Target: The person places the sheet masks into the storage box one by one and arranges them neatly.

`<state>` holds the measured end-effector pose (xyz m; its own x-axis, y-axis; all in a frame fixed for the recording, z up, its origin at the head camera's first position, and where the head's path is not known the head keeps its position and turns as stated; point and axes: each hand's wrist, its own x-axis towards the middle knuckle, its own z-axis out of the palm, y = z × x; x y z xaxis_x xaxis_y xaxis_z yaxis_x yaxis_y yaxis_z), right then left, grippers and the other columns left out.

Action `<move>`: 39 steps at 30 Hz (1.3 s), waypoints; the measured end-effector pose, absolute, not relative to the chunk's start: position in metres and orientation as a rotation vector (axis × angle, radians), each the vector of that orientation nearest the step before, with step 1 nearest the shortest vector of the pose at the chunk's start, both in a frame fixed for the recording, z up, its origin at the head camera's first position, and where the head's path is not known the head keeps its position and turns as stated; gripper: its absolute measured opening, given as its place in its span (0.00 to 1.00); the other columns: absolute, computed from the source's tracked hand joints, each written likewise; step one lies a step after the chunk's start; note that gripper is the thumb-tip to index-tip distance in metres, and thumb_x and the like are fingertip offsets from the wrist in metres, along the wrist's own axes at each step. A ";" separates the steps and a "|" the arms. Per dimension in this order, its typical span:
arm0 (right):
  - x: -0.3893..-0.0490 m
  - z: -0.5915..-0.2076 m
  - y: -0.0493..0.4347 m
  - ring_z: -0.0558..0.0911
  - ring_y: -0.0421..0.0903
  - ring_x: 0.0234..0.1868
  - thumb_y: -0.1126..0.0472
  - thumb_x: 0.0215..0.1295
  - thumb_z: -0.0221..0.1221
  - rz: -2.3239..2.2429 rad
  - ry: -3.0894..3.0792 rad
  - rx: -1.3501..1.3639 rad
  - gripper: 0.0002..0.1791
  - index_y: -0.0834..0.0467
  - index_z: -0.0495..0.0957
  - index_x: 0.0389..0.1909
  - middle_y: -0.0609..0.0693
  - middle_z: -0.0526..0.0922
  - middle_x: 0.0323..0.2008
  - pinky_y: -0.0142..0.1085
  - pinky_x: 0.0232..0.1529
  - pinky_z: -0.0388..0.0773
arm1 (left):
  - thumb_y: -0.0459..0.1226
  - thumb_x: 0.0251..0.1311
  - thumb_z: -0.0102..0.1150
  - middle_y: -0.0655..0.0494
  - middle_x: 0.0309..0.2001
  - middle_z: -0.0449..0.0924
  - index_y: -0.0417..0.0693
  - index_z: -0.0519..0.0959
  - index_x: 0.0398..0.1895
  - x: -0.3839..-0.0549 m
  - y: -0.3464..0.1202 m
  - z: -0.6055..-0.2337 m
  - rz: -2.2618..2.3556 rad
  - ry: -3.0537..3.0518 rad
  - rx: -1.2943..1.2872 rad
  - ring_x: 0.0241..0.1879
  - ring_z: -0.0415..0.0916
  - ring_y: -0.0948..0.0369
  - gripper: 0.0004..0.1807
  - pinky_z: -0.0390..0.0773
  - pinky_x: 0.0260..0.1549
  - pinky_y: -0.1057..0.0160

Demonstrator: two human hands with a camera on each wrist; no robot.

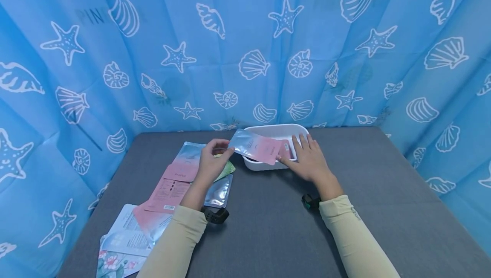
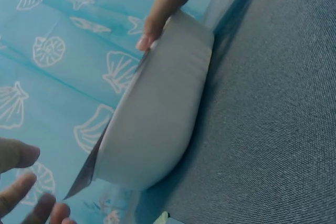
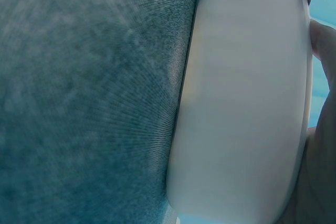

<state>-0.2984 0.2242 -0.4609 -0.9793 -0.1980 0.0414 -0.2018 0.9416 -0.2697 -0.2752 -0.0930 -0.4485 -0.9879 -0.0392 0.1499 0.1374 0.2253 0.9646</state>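
A pink-and-blue foil sachet lies across the left rim of a white plastic basin, its left end jutting out. Another pink packet shows partly beneath it inside the basin. My left hand is beside the sachet's jutting end; in the left wrist view its fingers are spread and a small gap separates them from the sachet's corner. With fingers stretched out, my right hand rests over the basin's right side, thumb at the sachet's right end.
Left of the basin several packets are spread: a pink-and-blue sachet, a pink one with print, a silver one, a green one and a floral one. A blue shell-print curtain hangs behind the grey table.
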 end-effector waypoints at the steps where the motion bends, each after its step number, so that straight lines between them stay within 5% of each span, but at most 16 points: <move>1: -0.298 -0.461 0.224 0.37 0.68 0.86 0.20 0.71 0.44 0.432 -3.081 0.319 0.61 0.62 0.43 0.86 0.67 0.42 0.86 0.64 0.84 0.35 | 0.42 0.70 0.68 0.45 0.62 0.81 0.45 0.80 0.62 -0.276 -0.094 -0.449 -1.872 -2.343 -0.075 0.60 0.79 0.50 0.21 0.81 0.61 0.48; 9: -0.299 -0.460 0.226 0.37 0.68 0.86 0.20 0.71 0.44 0.435 -3.081 0.331 0.61 0.62 0.43 0.86 0.67 0.42 0.86 0.64 0.84 0.35 | 0.47 0.71 0.67 0.46 0.71 0.75 0.49 0.77 0.71 -0.279 -0.095 -0.453 -1.900 -2.445 0.049 0.67 0.75 0.49 0.29 0.80 0.64 0.47; 18: -0.297 -0.459 0.225 0.37 0.68 0.86 0.20 0.71 0.44 0.433 -3.087 0.320 0.61 0.62 0.43 0.86 0.67 0.42 0.86 0.64 0.84 0.36 | 0.46 0.70 0.68 0.48 0.60 0.83 0.48 0.82 0.65 -0.277 -0.091 -0.452 -1.938 -2.410 0.077 0.59 0.81 0.51 0.24 0.81 0.60 0.50; 39: -0.298 -0.460 0.225 0.37 0.67 0.86 0.21 0.72 0.45 0.430 -3.077 0.333 0.60 0.63 0.44 0.86 0.67 0.44 0.85 0.63 0.84 0.36 | 0.50 0.70 0.67 0.54 0.62 0.83 0.54 0.83 0.65 -0.269 -0.089 -0.443 -1.804 -2.475 0.063 0.54 0.81 0.54 0.24 0.82 0.49 0.58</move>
